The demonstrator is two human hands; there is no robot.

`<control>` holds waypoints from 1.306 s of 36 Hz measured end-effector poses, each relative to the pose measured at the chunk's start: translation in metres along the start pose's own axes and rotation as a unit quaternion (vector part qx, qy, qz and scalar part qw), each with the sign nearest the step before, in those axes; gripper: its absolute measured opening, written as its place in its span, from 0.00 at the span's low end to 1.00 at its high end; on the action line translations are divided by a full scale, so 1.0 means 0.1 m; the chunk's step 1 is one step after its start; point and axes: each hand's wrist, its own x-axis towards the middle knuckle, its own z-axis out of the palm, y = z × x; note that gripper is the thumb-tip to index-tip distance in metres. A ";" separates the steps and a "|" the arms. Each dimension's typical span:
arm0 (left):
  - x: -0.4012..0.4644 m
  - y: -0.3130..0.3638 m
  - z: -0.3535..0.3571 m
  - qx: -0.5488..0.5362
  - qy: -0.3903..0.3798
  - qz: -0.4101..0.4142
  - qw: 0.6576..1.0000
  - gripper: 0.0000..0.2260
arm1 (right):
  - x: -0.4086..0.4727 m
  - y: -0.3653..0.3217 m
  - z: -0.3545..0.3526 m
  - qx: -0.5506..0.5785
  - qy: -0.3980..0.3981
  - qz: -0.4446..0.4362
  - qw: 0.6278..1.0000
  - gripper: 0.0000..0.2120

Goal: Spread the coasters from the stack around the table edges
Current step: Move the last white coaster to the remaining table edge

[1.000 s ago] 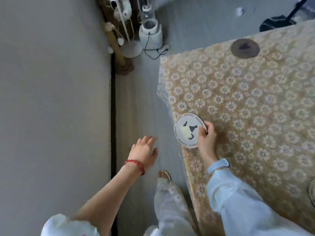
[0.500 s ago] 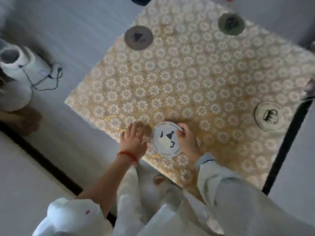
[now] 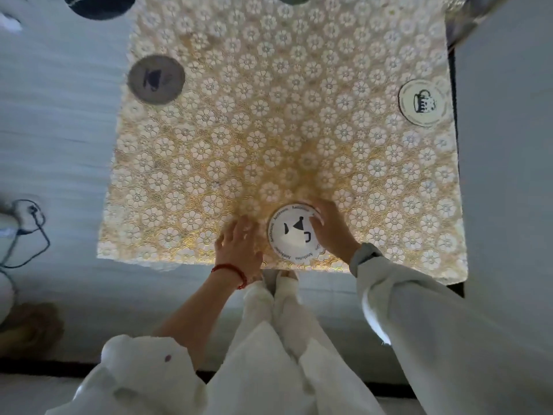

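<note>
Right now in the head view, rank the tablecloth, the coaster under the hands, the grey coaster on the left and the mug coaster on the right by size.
1. Tablecloth, by far the largest.
2. White coaster under the hands, which looks slightly bigger, but it is nearest the camera.
3. Grey coaster and mug coaster look alike; I can't rank them.

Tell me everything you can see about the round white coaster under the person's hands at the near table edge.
The round white coaster is a flat disc, possibly ceramic or card, with black shapes at its centre and a ring of small black lettering round the rim. It sits at the near edge of the gold floral lace tablecloth. The right hand grips its right side, fingers over the rim; the left hand rests just beside it, apparently not touching.
</note>
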 end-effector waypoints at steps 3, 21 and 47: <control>0.00 -0.02 0.03 0.011 0.022 0.017 1.000 0.27 | -0.08 0.06 0.03 -0.013 0.045 -0.003 0.999 0.22; 0.24 -0.04 0.02 0.059 0.029 0.086 0.994 0.44 | -0.21 0.14 0.30 0.016 0.067 0.172 0.983 0.26; 0.20 -0.10 0.09 0.046 0.090 0.073 0.992 0.39 | -0.30 0.12 0.23 0.066 0.046 0.094 0.992 0.23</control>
